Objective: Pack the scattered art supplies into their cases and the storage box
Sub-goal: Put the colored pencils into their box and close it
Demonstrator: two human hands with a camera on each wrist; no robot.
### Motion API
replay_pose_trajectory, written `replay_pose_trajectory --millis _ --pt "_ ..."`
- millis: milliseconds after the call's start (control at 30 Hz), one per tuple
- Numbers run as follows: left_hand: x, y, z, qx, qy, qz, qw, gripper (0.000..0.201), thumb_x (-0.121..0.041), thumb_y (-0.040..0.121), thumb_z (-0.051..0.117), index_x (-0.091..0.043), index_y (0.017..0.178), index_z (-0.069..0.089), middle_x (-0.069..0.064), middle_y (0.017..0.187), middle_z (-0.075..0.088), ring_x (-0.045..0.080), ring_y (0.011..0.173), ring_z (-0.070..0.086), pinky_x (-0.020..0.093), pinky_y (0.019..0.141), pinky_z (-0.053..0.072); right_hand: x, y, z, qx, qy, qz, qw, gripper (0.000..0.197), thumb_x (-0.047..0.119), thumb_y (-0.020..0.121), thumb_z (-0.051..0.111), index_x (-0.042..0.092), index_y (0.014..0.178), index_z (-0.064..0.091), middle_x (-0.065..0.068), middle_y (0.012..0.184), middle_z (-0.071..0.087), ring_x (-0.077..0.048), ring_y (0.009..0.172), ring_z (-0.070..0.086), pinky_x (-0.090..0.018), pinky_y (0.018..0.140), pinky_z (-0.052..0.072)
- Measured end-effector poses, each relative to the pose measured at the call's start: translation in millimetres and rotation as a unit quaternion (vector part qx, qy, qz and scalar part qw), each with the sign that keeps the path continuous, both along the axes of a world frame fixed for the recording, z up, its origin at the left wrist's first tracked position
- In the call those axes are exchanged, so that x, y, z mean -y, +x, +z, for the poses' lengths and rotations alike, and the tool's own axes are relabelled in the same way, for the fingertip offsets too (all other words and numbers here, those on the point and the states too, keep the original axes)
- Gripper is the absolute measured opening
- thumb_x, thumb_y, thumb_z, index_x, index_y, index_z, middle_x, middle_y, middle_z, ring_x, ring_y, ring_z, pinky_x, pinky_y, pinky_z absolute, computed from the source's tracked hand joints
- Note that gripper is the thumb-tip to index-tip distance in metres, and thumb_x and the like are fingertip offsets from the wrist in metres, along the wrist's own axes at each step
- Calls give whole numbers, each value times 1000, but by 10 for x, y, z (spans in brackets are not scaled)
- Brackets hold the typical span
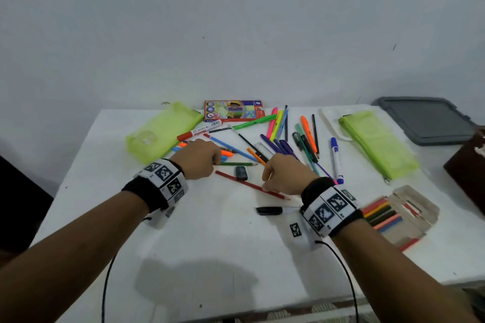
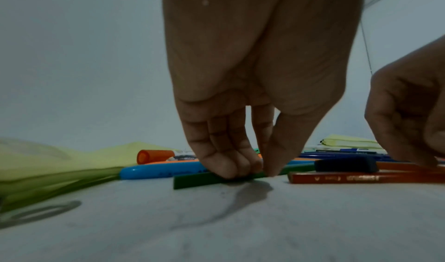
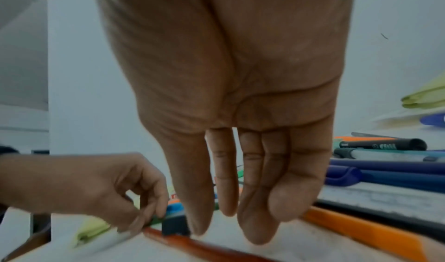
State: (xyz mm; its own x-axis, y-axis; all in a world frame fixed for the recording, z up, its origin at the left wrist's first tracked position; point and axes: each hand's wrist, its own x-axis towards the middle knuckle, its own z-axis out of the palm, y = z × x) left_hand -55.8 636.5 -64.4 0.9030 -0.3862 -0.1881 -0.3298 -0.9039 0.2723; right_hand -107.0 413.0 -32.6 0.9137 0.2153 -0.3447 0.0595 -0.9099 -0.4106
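A green pencil [image 2: 192, 179] is pinched in the left grip [image 2: 243, 163], while the right grip [image 3: 240, 199] hangs relaxed, holding nothing, over a red pencil [image 1: 249, 185].

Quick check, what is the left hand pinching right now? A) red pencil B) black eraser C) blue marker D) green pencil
D: the left wrist view shows the left hand with thumb and fingertips closed on the green pencil, which lies flat on the table; the red pencil and the black eraser lie untouched beside it.
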Motion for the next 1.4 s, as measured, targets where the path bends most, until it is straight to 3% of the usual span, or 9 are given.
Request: replay_pose_trajectory --millis 300,467,567,700,900,1000,1100,1200,1400 --pt "-71 95 -2 8 -14 1 1000 23 -10 84 61 -24 102 65 -8 94 53 12 85 50 20 60 33 -108 -17 -67 -27 -55 11 998 11 13 78 78 15 87 72 0 91 69 -18 82 65 -27 71 55" --pt "-57 125 -14 15 -3 -2 1000 18 -15 83 65 -24 98 67 -4 105 63 15 93 56 29 77 49 -104 -38 -9 -27 -48 17 998 10 14 83 70 14 93 72 2 91 68 -17 83 64 -26 71 55" --pt "-42 136 -2 16 4 -2 1000 13 -16 83 66 -23 94 67 -2 104 64 18 95 59 31 79 50 -43 -73 48 -23 -31 25 999 11 17 85 69 18 96 69 8 86 62 -15 82 63 -25 71 55" --pt "-12 140 3 19 28 -13 999 11 -14 84 64 -19 93 67 1 103 65 20 96 59 32 81 49 104 -132 111 -11 105 -5 994 24 10 88 65 24 106 59 -2 78 68 -12 64 63 -23 60 54" --pt "40 86 35 6 63 -11 998 16 -11 86 57 -18 95 69 3 103 66 21 92 62 35 79 53 283 -233 170 47 312 -92 944 27 -5 97 45 8 100 68 -11 80 70 -20 71 68 -31 69 59" --pt "67 51 198 -8 67 -21 997 17 -12 86 55 -17 91 70 -3 94 64 19 89 60 31 73 50 392 -305 166 90 344 -93 930 19 -5 92 56 8 99 68 -16 83 71 -22 72 69 -33 71 59" --pt "153 -18 456 -22 9 -22 999 11 -12 85 60 -19 87 70 -11 78 61 16 82 62 27 69 50 533 -383 188 130 392 -123 903 12 0 90 64 4 100 68 -21 80 69 -21 66 69 -29 68 59" --pt "375 -107 615 -33 -58 -45 997 8 -14 85 65 -14 91 70 -10 80 66 7 75 61 14 65 43 710 -466 223 181 431 -160 869 9 0 90 64 1 98 69 -19 73 68 -21 60 64 -33 64 57" --pt "1145 -274 588 -95 -148 -100 979 6 -13 84 69 -12 90 70 -1 76 73 7 64 67 13 56 47 1311 -763 236 244 470 -260 808 8 8 90 67 6 94 73 -8 77 68 -19 66 61 -29 59 52"
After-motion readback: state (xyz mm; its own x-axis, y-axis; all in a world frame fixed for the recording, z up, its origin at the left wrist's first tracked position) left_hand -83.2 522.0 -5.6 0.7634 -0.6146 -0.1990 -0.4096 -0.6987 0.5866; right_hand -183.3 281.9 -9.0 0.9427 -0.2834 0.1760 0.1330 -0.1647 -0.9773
